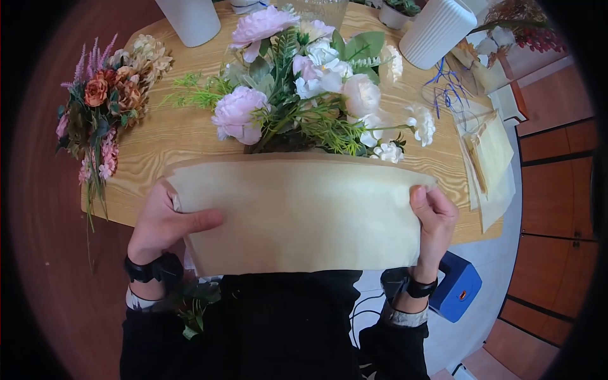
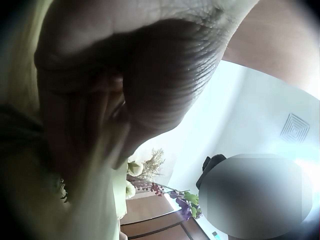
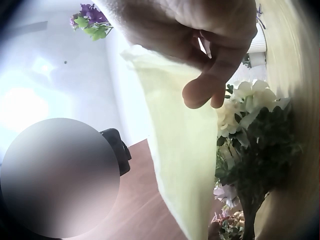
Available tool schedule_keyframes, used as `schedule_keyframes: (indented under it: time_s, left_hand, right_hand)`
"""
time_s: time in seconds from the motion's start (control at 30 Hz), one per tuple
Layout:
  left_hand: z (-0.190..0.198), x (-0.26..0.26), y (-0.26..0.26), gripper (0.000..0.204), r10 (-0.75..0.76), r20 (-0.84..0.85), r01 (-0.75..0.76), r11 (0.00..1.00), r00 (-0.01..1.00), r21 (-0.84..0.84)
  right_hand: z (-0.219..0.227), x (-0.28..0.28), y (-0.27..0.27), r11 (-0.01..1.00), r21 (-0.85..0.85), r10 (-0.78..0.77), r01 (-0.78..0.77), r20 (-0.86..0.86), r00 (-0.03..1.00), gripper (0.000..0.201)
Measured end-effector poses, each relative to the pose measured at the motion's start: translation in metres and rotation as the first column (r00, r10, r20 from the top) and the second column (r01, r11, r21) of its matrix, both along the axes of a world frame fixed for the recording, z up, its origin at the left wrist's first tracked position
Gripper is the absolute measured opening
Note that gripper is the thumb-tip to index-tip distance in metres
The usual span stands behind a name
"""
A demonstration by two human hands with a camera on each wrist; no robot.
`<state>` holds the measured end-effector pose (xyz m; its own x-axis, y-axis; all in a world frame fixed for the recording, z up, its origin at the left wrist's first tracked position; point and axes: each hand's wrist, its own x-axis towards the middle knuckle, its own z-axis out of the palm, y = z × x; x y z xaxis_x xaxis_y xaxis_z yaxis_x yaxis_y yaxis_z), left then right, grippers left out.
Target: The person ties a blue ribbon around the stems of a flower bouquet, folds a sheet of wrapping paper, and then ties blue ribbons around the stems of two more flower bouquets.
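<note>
A wide sheet of tan wrapping paper (image 1: 304,215) is stretched between both hands in front of the body, its near edge over the dark clothing. My left hand (image 1: 158,221) holds the left side, thumb laid across the top face and fingers behind. On the right, my right hand (image 1: 436,214) pinches the upper corner between thumb and curled fingers. The right wrist view shows the paper (image 3: 177,135) hanging pale from that pinch. Just beyond the sheet lies a bouquet of pink peonies (image 1: 242,114), cream roses (image 1: 362,96) and greenery; its stems are hidden behind the paper.
Orange and pink flowers (image 1: 96,88) lie at the wooden table's (image 1: 145,152) left edge. White vases (image 1: 438,31) stand at the back. Blue ribbon (image 1: 448,88) and folded paper sheets (image 1: 491,158) sit at the right. A blue box-shaped object (image 1: 462,288) is beside the right forearm.
</note>
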<state>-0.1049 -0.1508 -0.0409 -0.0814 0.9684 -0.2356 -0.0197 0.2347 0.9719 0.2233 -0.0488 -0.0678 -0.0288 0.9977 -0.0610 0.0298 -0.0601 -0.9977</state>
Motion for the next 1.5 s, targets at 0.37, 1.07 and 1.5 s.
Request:
schedule_keyframes:
  time_s: [0.37,1.07,1.5]
  left_hand:
    - [0.01,0.009,0.008,0.046,0.143,0.084,-0.147,0.988,0.986,0.041]
    - [0.011,0.009,0.007,0.054,0.122,0.201,-0.128,0.992,0.972,0.018]
    - [0.01,0.009,-0.004,0.026,0.016,0.187,-0.093,0.908,0.982,0.408]
  right_hand:
    - [0.003,-0.004,-0.005,0.948,-0.149,0.235,-0.281,-0.268,0.934,0.019]
    - [0.008,0.014,-0.001,0.864,0.042,0.5,-0.501,-0.185,0.846,0.025]
    - [-0.011,0.032,-0.003,0.79,0.28,0.605,-0.545,-0.213,0.767,0.024]
